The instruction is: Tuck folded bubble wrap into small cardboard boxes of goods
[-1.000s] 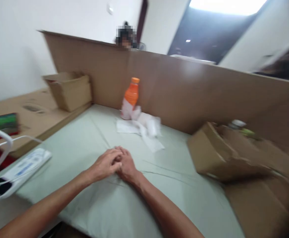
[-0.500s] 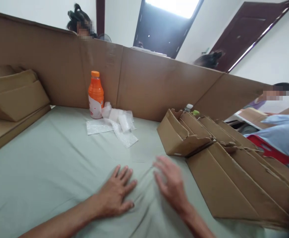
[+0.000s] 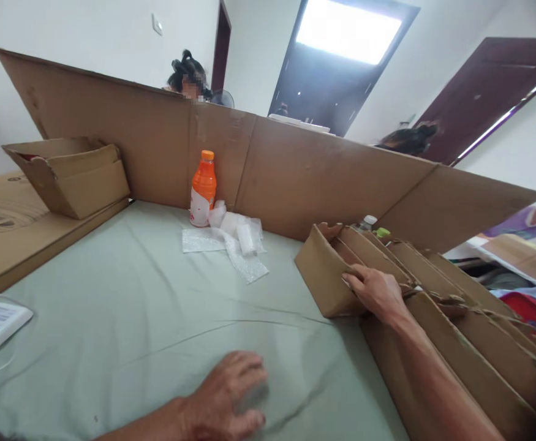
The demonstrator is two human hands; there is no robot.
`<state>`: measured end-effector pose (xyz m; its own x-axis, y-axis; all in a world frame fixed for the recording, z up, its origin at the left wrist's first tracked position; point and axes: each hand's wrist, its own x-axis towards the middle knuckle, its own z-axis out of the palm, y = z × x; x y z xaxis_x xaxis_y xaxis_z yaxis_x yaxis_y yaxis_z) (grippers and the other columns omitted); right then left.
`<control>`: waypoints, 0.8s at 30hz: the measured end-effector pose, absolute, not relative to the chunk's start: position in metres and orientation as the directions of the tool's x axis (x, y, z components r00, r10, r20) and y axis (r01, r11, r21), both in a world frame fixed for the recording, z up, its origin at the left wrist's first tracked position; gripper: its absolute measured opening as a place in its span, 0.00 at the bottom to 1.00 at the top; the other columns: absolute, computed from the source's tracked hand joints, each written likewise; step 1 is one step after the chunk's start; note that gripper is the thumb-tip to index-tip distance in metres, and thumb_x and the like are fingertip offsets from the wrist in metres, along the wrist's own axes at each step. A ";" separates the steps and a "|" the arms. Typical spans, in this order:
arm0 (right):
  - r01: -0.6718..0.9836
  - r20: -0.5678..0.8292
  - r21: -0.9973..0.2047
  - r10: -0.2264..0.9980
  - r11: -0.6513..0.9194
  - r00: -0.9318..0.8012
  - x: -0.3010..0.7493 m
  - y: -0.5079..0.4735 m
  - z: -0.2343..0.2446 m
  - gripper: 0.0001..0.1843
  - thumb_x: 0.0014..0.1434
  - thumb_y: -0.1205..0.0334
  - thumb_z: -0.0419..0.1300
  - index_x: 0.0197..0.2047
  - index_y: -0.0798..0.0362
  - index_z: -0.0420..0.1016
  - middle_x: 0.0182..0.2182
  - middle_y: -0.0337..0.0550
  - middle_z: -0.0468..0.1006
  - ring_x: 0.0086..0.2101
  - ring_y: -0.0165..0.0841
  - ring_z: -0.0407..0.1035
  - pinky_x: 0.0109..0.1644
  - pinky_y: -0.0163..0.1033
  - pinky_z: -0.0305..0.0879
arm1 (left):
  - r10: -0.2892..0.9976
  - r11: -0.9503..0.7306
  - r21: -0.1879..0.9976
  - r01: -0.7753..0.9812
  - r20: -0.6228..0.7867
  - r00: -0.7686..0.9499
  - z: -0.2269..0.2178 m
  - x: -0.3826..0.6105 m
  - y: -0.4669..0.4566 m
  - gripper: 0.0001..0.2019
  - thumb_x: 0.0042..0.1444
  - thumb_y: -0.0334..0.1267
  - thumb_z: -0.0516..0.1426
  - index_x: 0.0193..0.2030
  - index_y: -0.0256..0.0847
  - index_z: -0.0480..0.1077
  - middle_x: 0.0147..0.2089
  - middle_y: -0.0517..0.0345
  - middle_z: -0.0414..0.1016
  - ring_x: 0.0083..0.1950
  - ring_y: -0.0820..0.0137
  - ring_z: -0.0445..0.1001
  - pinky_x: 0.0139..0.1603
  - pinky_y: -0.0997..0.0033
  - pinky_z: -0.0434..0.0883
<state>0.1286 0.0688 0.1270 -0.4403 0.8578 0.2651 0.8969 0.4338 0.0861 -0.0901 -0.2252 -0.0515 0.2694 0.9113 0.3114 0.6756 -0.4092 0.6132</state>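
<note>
My right hand [image 3: 378, 291] reaches to the right and grips the near rim of a small open cardboard box [image 3: 323, 269], with the thumb on the outer side and fingers over the edge. Some of those fingers are hidden. My left hand [image 3: 231, 392] hovers over or rests on the pale green cloth [image 3: 148, 306], I cannot tell which. Its fingers are apart, slightly bent and a little blurred, and nothing is in them. Beyond it lie strips of bubble wrap [image 3: 244, 245] beside an orange bottle [image 3: 203, 187] that stands upright.
Taller cardboard boxes [image 3: 442, 361] line the right side. A cardboard wall [image 3: 304, 171] closes off the back, with people beyond it. At left, another open box [image 3: 88, 184] sits on flat cardboard [image 3: 15, 239]. A white power strip [image 3: 1, 327] lies at the left edge.
My right hand has moved from the cloth to the small box's rim and closed on it. My left hand has drawn back with its fingers more bent. The view has shifted left.
</note>
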 end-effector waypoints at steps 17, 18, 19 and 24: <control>0.416 0.301 -0.200 0.459 0.887 -0.836 0.014 -0.117 0.076 0.17 0.63 0.59 0.59 0.54 0.45 0.77 0.62 0.49 0.71 0.59 0.43 0.69 0.59 0.49 0.70 | 0.949 -0.153 0.671 0.725 0.304 -0.081 -0.041 -0.179 -0.186 0.16 0.54 0.34 0.57 0.50 0.42 0.74 0.57 0.46 0.74 0.61 0.54 0.69 0.64 0.49 0.65; 0.427 0.225 -0.179 0.460 0.886 -0.859 -0.014 -0.113 0.060 0.19 0.62 0.62 0.59 0.56 0.48 0.76 0.67 0.52 0.65 0.62 0.45 0.65 0.61 0.51 0.68 | 0.951 -0.185 0.657 0.731 0.308 -0.036 -0.042 -0.178 -0.187 0.14 0.53 0.34 0.58 0.48 0.42 0.75 0.56 0.47 0.75 0.60 0.55 0.69 0.65 0.50 0.64; 0.468 0.175 -0.159 0.491 0.869 -0.853 -0.040 -0.105 0.045 0.20 0.62 0.64 0.59 0.57 0.51 0.76 0.68 0.56 0.62 0.64 0.46 0.63 0.63 0.51 0.66 | 0.953 -0.205 0.645 0.736 0.303 0.000 -0.042 -0.178 -0.189 0.13 0.53 0.34 0.58 0.46 0.41 0.75 0.54 0.47 0.75 0.59 0.56 0.69 0.64 0.52 0.64; 0.704 0.125 -0.010 0.699 0.711 -0.704 -0.124 -0.040 0.007 0.17 0.65 0.60 0.59 0.54 0.59 0.76 0.65 0.67 0.64 0.63 0.52 0.61 0.61 0.53 0.62 | 0.966 -0.215 0.632 0.745 0.248 0.069 -0.038 -0.186 -0.191 0.11 0.55 0.35 0.59 0.46 0.43 0.74 0.57 0.50 0.73 0.62 0.57 0.66 0.67 0.54 0.61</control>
<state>-0.1244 -0.0399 0.0072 -0.7042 0.6989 0.1250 0.7036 0.7106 -0.0097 -0.1859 -0.1912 -0.0378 0.0694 0.9663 0.2478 0.7447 -0.2154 0.6317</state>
